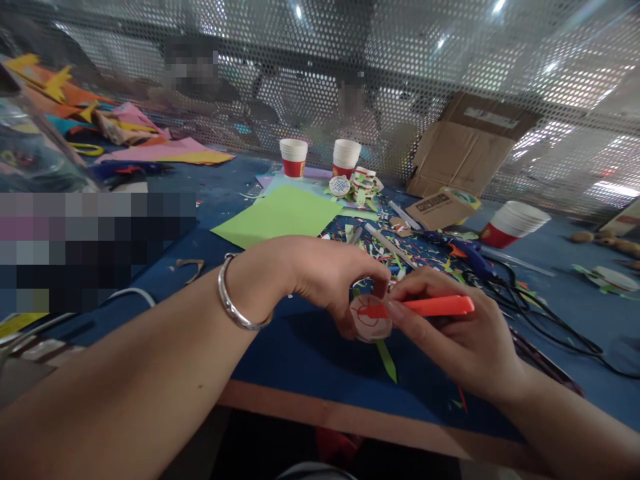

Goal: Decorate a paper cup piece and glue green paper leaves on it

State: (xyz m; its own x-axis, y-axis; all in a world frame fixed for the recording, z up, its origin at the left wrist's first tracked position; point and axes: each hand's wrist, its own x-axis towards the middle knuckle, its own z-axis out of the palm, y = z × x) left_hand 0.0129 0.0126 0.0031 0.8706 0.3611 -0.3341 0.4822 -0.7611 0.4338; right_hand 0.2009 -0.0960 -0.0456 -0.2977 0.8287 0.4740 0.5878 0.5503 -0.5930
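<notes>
My left hand (345, 273) is curled round a small white paper cup piece (373, 327), its round base turned up toward me. Red lines forming a ring with short strokes show on that base. Between the thumb and fingers of my right hand (450, 327) is a red marker pen (440, 306), its tip at the drawn lines. A narrow green paper strip (387, 362) sticks out below the cup piece. My fingers cover part of the cup piece's side.
Green paper (277, 217) lies beyond my left hand. Stacked paper cups (293, 160) stand at the back, another cup stack (515, 223) at right. A blue glue gun (473, 257) with a black cord lies right, near paper scraps. A cardboard box (455, 147) leans on the perforated screen.
</notes>
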